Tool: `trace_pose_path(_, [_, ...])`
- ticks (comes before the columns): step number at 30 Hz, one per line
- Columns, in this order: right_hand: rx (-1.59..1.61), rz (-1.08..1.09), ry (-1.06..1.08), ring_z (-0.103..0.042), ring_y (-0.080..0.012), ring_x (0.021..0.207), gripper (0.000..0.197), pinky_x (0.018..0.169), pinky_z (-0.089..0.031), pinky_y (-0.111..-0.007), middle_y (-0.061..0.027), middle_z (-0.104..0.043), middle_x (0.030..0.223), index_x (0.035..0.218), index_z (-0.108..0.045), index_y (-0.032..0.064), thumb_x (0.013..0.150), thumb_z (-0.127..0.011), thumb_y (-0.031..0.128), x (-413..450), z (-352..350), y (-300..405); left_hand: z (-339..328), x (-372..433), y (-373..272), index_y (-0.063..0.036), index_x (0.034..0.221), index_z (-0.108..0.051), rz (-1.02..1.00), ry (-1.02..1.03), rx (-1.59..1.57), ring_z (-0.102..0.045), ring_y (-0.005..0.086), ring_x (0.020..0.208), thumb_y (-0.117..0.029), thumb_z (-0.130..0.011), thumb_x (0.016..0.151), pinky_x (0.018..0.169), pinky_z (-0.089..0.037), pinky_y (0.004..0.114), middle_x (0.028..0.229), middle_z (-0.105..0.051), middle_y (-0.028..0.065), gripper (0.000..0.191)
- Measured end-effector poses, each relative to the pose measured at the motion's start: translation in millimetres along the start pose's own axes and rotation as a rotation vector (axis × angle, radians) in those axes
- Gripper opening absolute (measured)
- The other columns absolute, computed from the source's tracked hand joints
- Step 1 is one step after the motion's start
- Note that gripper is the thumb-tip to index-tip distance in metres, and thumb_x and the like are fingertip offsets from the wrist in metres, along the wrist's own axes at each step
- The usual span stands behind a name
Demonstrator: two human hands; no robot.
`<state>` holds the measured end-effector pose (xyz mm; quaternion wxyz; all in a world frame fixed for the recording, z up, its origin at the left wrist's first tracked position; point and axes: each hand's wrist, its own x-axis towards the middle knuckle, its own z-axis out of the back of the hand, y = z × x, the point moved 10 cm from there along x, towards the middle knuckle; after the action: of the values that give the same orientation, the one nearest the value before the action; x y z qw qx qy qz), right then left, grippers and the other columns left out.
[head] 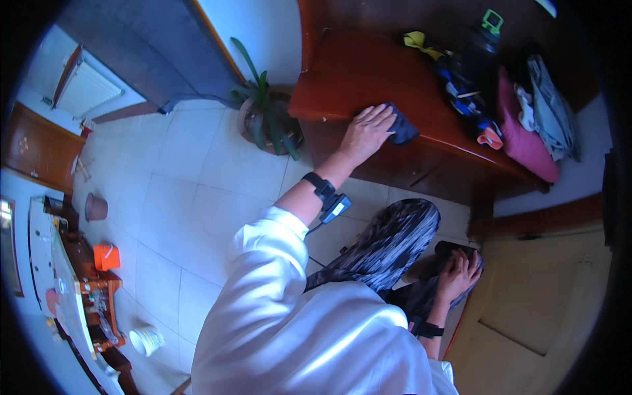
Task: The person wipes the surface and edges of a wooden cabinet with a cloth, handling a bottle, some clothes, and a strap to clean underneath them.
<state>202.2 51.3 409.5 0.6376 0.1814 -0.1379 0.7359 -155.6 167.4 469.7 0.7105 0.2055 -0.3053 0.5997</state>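
My left hand [370,129] lies over a dark folded cloth [404,127] on the front edge of a red-brown wooden cabinet [365,69]. Its fingers stretch across the cloth and press it to the glossy top. To the lower right, my right hand [459,277] rests on my right knee, over dark patterned trousers [390,242]. The fingers there are bent and spread apart. A black patch just beyond these fingertips is too dark to make out. Each wrist wears a black strap, and the left one carries a small device [335,208] with a cable.
On the cabinet's right part stand a dark bottle with a green loop [481,49], a pink cushion [526,133] and folded clothes [553,108]. A potted plant [269,118] stands at its left end. An orange bucket [106,257] and a white bucket [146,340] are farther left. A pale door [538,296] is at right.
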Motion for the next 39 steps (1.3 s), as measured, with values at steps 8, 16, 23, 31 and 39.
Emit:
trace_pose_path(8, [0.004,0.066,0.003,-0.045,-0.0262,0.128,0.015,0.109,-0.024,-0.053,0.0002,-0.066,0.109,0.095,-0.07,0.0131,0.083,-0.06,0.013,-1,-2,11,-9,6,100,-0.0028,0.102,-0.066,0.899,-0.145,-1.139,-0.064,0.018,0.081,-0.039,-0.061,0.091,0.074,-0.05,0.03,0.089,-0.068,0.0123,0.038])
trace_pose_path(16, [0.019,-0.055,0.024,-0.044,-0.028,0.129,0.014,0.109,-0.024,-0.055,-0.0015,-0.066,0.108,0.091,-0.07,0.0129,0.083,-0.059,0.012,0,4,-12,136,104,259,-0.0009,0.11,-0.061,0.832,-0.837,-1.194,-0.058,0.0162,0.092,-0.039,-0.051,0.097,0.082,-0.046,0.034,0.102,-0.064,0.0075,0.042])
trace_pose_path(23, [0.03,-0.09,0.062,-0.042,-0.0285,0.13,0.014,0.111,-0.021,-0.055,-0.0029,-0.065,0.109,0.09,-0.069,0.0082,0.079,-0.059,0.007,1,0,-17,217,222,248,-0.0078,0.115,-0.062,0.405,-0.875,-0.146,-0.063,0.0382,0.094,-0.035,-0.051,0.094,0.084,-0.048,0.044,0.1,-0.067,0.0197,0.036])
trace_pose_path(31, [-0.012,-0.102,0.081,-0.042,-0.0288,0.13,0.016,0.111,-0.02,-0.055,-0.0025,-0.065,0.109,0.092,-0.069,0.0091,0.08,-0.059,0.007,8,-1,-16,131,166,292,-0.008,0.103,-0.068,0.601,-0.589,-0.241,-0.066,0.0362,0.081,-0.037,-0.058,0.091,0.075,-0.05,0.042,0.088,-0.068,0.0194,0.033])
trace_pose_path(39, [-0.009,-0.093,0.11,-0.043,-0.0287,0.13,0.016,0.109,-0.022,-0.055,-0.0023,-0.065,0.111,0.094,-0.07,0.0105,0.083,-0.059,0.01,15,-6,-9,43,76,317,-0.0039,0.101,-0.065,0.636,-0.465,-0.379,-0.063,0.0386,0.082,-0.037,-0.059,0.09,0.073,-0.048,0.042,0.086,-0.066,0.0223,0.036])
